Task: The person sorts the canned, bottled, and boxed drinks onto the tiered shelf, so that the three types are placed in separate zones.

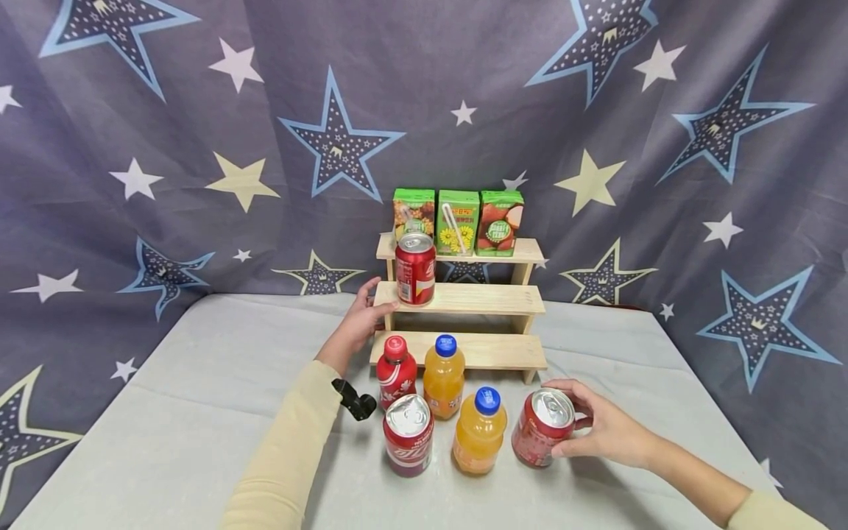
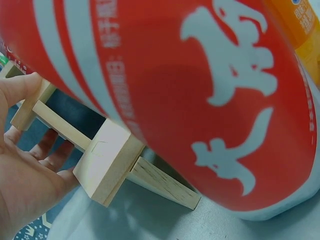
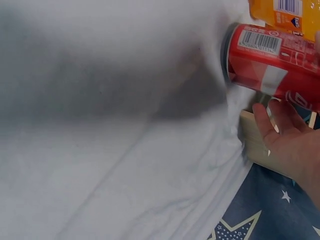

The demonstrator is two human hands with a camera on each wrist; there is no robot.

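The red can (image 1: 542,429) under the right hand (image 1: 606,429) stands on the table (image 1: 185,412), tipped a little toward the camera, at the right end of the front row of drinks. The right hand wraps its side, fingers curled round the far wall and thumb on the near one, so it has hold of the can. It looks like an ordinary thin aluminium drinks can: stiff enough if full, easily dented if squeezed, smooth and a bit slippery, so a grip round the middle of the body looks safest, not the rim.

Just left of it stands an orange bottle with a blue cap (image 1: 480,432), then a second red can (image 1: 408,434). Behind these are another orange bottle (image 1: 443,376) and a small red bottle (image 1: 396,372).

The left hand (image 1: 360,318) lies with relaxed fingers against the left end of the wooden stepped shelf (image 1: 477,298), touching the middle step and gripping nothing. On that step, just beside the fingers, stands a third red can (image 1: 415,269). The top step carries three green juice cartons (image 1: 458,221) in a row. A star-patterned cloth (image 1: 199,147) hangs behind everything.
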